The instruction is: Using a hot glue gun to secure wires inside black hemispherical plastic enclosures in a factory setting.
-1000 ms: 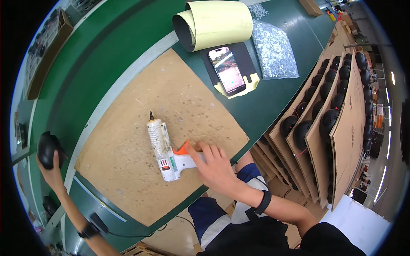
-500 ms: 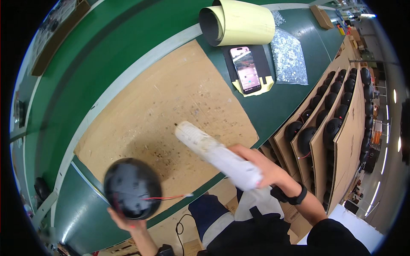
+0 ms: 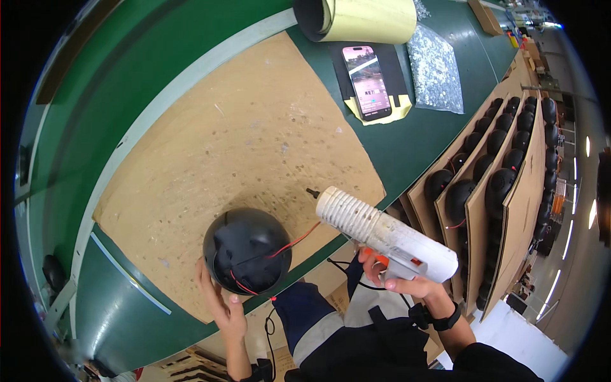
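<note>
A black ball-shaped shell (image 3: 245,251) rests at the near edge of the cardboard sheet (image 3: 242,127). Thin red wires (image 3: 296,240) run from its surface, one reaching up toward the glue gun's front. My left hand (image 3: 223,312) grips the shell's near-left side, fingers along the edge and thumb by its underside. To the right, my right hand (image 3: 401,280) is wrapped around the handle of a white glue gun (image 3: 388,235), with fingers at an orange trigger. Its ribbed barrel tilts up-left, and the dark nozzle (image 3: 312,192) is apart from the shell, above its right side.
A phone with its screen lit (image 3: 367,83) lies on a dark pad, near a yellow-backed roll (image 3: 369,20) and a clear bag of small pieces (image 3: 435,70). Cardboard dividers (image 3: 471,223) with several black shells stand at right. A pale strip (image 3: 130,274) lies on the green table.
The black shell has moved right and up onto the cardboard's near edge, turning as it went. The glue gun has shifted right, its handle and trigger now showing.
</note>
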Tool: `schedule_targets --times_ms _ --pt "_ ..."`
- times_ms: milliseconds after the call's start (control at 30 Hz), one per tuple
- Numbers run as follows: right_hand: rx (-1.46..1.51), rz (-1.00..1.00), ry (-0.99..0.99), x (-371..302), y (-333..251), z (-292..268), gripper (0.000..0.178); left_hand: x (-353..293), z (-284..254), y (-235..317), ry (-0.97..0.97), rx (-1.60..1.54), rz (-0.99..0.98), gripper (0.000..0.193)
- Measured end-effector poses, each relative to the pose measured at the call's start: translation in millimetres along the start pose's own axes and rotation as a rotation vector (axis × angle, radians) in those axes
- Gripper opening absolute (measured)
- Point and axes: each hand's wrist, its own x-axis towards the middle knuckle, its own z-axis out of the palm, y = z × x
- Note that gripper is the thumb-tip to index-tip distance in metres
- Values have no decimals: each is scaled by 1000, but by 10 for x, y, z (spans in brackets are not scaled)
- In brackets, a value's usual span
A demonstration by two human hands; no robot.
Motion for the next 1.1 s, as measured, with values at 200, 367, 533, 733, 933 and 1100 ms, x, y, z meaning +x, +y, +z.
schedule_targets --times_ms 200,367,533,733,933,1100 --pt "-90 -46 -65 -165 -16 -60 60 -28 -154 302 64 518 439 64" --pt "178 -180 9 -299 -117 47 38 315 161 955 -45 579 652 29" --pt "-329 180 139 -1285 -128 -199 68 711 179 1129 -221 530 780 31" --pt "-233 10 2 -811 -432 64 41 918 345 1147 -435 707 978 26" --pt "-356 7 -188 -506 -670 295 34 1081 354 1185 -467 445 818 17" --pt "-333 80 -261 -570 -582 250 41 1172 366 1308 -743 690 830 18"
